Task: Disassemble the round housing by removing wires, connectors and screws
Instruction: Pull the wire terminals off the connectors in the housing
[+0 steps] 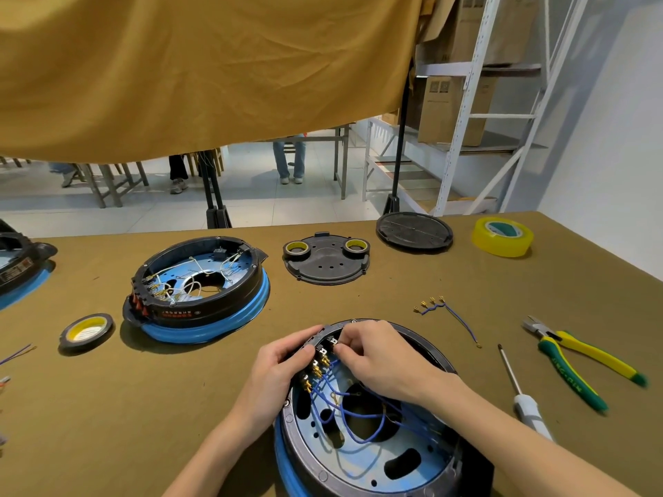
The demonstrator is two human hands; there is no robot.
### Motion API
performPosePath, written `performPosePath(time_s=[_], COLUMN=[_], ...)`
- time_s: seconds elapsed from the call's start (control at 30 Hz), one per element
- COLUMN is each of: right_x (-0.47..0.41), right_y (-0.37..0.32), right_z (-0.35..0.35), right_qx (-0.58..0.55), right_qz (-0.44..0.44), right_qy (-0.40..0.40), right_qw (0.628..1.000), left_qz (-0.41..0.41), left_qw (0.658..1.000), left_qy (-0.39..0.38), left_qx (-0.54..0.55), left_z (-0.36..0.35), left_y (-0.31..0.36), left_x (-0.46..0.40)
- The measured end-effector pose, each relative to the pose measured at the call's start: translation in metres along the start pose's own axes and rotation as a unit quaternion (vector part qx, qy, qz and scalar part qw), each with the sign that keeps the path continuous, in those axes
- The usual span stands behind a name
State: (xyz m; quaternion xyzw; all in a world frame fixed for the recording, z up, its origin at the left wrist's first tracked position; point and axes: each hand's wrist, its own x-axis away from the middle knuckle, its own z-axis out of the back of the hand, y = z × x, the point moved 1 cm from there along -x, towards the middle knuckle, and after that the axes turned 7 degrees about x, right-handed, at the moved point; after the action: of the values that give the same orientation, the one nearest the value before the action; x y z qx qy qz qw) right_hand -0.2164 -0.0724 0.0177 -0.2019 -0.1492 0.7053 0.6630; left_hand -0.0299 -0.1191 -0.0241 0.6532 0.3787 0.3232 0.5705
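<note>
The right hand (373, 356) reaches into the open housing (362, 457) at the near table edge, its fingertips pinching a connector (334, 341) at the far rim, while the left hand (283, 367) grips that rim from outside, thumb curled over it beside a row of brass terminals (315, 369) with blue wires (344, 414) looping across the blue base plate. To the right lie a loose wire bundle (443, 310), a screwdriver (520, 392) and pliers (577, 356); farther off sit a second housing (201, 288), a black cover (326, 260) and tape rolls (502, 236)
</note>
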Motion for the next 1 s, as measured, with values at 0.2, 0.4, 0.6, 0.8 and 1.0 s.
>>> performPosePath(time_s=[0.2,0.4,0.6,0.8,1.0], right_x=[0.003,0.002,0.001,0.007,0.019], right_y=[-0.002,-0.001,0.0,0.001,-0.006], right_z=[0.0,0.0,-0.001,0.003,0.009], right_qx=[0.007,-0.003,-0.013,-0.014,0.082], right_qz=[-0.002,-0.002,-0.011,-0.008,0.117], right_qy=[0.017,0.008,-0.001,0.022,0.065], right_qw=[1.0,1.0,1.0,1.0,0.988], left_qz=[-0.004,-0.002,-0.005,-0.012,-0.018], left_qw=[1.0,1.0,1.0,1.0,0.999], left_qy=[-0.004,-0.009,-0.011,-0.012,0.008], left_qx=[-0.005,-0.003,-0.014,-0.025,-0.039], left_z=[0.001,0.002,0.002,0.002,-0.001], left_y=[0.0,0.0,0.001,0.0,0.001], left_x=[-0.001,-0.001,-0.001,0.0,0.001])
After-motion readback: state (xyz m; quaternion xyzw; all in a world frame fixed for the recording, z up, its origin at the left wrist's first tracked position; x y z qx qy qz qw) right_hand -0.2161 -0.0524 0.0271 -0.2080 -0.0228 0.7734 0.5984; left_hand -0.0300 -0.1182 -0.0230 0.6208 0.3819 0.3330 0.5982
